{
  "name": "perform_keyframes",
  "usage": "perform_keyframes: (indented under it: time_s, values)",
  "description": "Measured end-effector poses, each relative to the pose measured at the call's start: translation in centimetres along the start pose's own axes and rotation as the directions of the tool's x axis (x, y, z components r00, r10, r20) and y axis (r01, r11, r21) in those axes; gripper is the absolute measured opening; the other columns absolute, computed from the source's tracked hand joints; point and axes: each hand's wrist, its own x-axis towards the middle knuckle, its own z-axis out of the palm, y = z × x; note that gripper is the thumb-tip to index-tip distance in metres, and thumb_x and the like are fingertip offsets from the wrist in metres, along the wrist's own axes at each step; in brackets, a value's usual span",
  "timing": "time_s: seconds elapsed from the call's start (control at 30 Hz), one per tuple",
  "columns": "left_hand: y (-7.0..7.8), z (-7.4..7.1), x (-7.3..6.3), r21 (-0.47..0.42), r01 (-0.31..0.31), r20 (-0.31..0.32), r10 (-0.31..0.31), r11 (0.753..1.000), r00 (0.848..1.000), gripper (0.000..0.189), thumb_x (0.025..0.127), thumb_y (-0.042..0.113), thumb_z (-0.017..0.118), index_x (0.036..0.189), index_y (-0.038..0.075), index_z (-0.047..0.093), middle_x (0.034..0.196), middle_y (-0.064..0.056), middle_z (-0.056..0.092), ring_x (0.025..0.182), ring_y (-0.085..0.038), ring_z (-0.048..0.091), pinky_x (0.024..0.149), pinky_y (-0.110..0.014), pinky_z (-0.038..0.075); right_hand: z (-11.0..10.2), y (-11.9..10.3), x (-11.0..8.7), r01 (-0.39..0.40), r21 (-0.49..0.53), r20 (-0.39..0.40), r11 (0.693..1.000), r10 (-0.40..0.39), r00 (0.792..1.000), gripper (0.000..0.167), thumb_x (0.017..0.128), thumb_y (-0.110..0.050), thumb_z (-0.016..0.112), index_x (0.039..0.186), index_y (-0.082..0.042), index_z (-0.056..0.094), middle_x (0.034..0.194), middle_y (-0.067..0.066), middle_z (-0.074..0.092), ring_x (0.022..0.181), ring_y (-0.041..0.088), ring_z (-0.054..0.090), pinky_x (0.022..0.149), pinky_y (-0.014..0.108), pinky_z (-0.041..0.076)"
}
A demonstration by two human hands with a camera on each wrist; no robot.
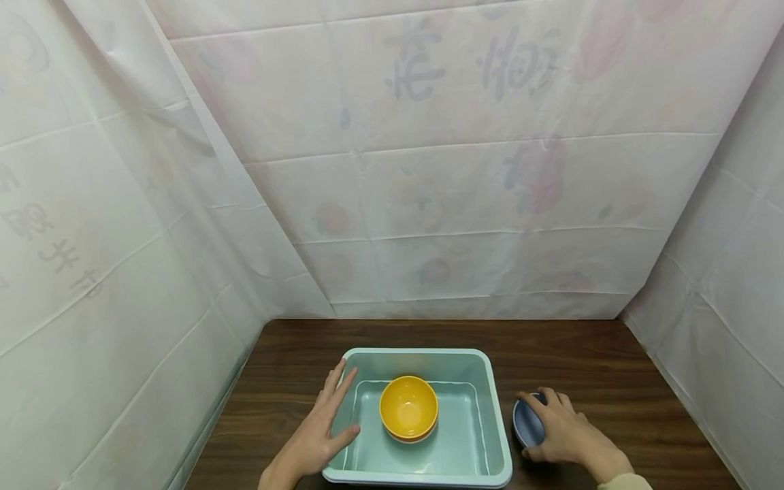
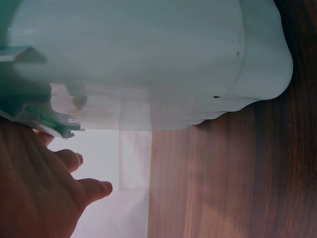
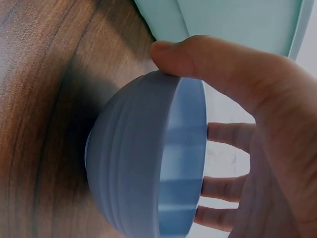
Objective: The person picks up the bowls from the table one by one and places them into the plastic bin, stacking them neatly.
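My right hand (image 1: 569, 433) grips a blue bowl (image 1: 527, 423) across its rim, on the table right of a pale green plastic tub (image 1: 456, 446). In the right wrist view, the thumb presses one side of the ridged blue bowl (image 3: 133, 158) and several fingers reach its far rim. A yellow bowl (image 1: 408, 406) sits upright inside the tub, with a paler edge showing just beneath it. My left hand (image 1: 314, 435) lies along the tub's left rim, fingers extended and spread; in the left wrist view this hand (image 2: 39, 183) is beside the tub's outer wall (image 2: 163, 59).
The dark wooden table (image 1: 294, 347) carries the tub near its front middle. White printed sheeting (image 1: 429, 204) hangs behind the table, with more sheeting on the left (image 1: 122, 306) and right (image 1: 723, 292).
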Motion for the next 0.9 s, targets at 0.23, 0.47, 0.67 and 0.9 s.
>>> perform_keyframes:
  time_s: [0.23,0.47,0.67,0.9]
  values:
    - [0.1,0.0,0.0,0.002,-0.004,-0.004,0.004,1.0,1.0,0.081,0.098,0.036,0.064,0.166,0.023,0.022,0.175,-0.011,0.004,0.155,-0.054,0.005,0.106,-0.086,0.017,-0.8,-0.3,-0.4,0.032,-0.02,-0.05,0.999,-0.033,0.998,0.099,0.062,-0.047,0.095,0.146,-0.015,0.054,0.144,0.03,0.046,0.123,0.053,0.049,0.074,0.074,0.05]
    - [0.1,-0.1,0.1,0.024,-0.028,-0.01,0.028,0.999,1.0,0.081,0.099,0.036,0.064,0.166,0.02,0.022,0.174,-0.014,0.006,0.154,-0.056,0.007,0.105,-0.087,0.017,-2.2,-0.7,-0.5,0.046,-0.026,-0.08,0.999,-0.048,0.996,0.096,0.066,-0.048,0.093,0.148,-0.017,0.052,0.144,0.031,0.045,0.124,0.055,0.048,0.074,0.071,0.049]
    - [0.1,-0.1,0.1,0.038,-0.024,-0.014,0.025,0.999,1.0,0.081,0.099,0.036,0.064,0.166,0.024,0.022,0.174,-0.015,0.006,0.154,-0.056,0.008,0.106,-0.087,0.016,-3.3,-1.0,-0.4,0.056,-0.046,-0.092,0.997,-0.06,0.994,0.095,0.068,-0.052,0.09,0.148,-0.019,0.051,0.143,0.031,0.045,0.121,0.054,0.049,0.072,0.07,0.05]
    - [0.1,-0.1,0.0,0.04,-0.006,-0.006,0.007,0.999,1.0,0.079,0.098,0.037,0.064,0.165,0.02,0.026,0.174,-0.014,0.006,0.154,-0.056,0.008,0.104,-0.089,0.016,-4.3,-1.4,-0.5,0.077,-0.084,-0.132,0.994,-0.087,0.987,0.096,0.067,-0.052,0.09,0.148,-0.018,0.051,0.141,0.031,0.046,0.119,0.054,0.05,0.069,0.066,0.052]
